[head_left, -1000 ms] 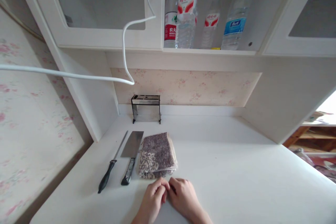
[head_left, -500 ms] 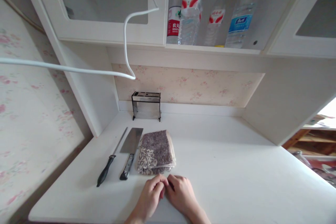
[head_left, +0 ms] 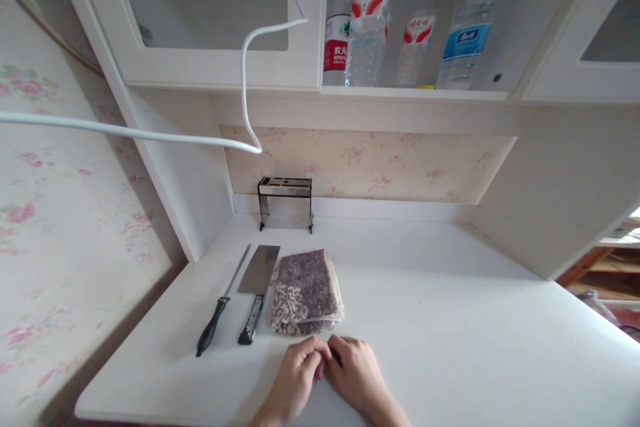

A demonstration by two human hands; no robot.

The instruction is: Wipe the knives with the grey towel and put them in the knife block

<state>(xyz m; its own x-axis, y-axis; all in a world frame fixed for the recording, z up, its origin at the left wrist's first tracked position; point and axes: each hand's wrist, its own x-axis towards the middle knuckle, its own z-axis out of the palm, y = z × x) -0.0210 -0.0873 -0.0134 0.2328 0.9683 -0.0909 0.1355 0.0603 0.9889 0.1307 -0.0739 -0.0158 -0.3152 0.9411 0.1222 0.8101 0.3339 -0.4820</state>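
Observation:
My left hand (head_left: 299,373) and my right hand (head_left: 356,367) rest together on the white counter (head_left: 450,320), fingertips touching, fingers curled with nothing visible in them. Just beyond the fingertips lies a folded grey-brown patterned cloth (head_left: 306,291). Left of the cloth lies a cleaver (head_left: 257,287) with a black handle toward me. Further left lies a sharpening steel (head_left: 220,303), also with a black handle.
An empty metal knife rack (head_left: 285,203) stands at the back wall. Several water bottles (head_left: 370,20) stand on the open shelf above. A white cable (head_left: 150,135) hangs across from the left. A side panel closes the counter's left back corner.
The view has shifted slightly; my hands stay joined in front of the cloth. Nothing on the counter has moved.

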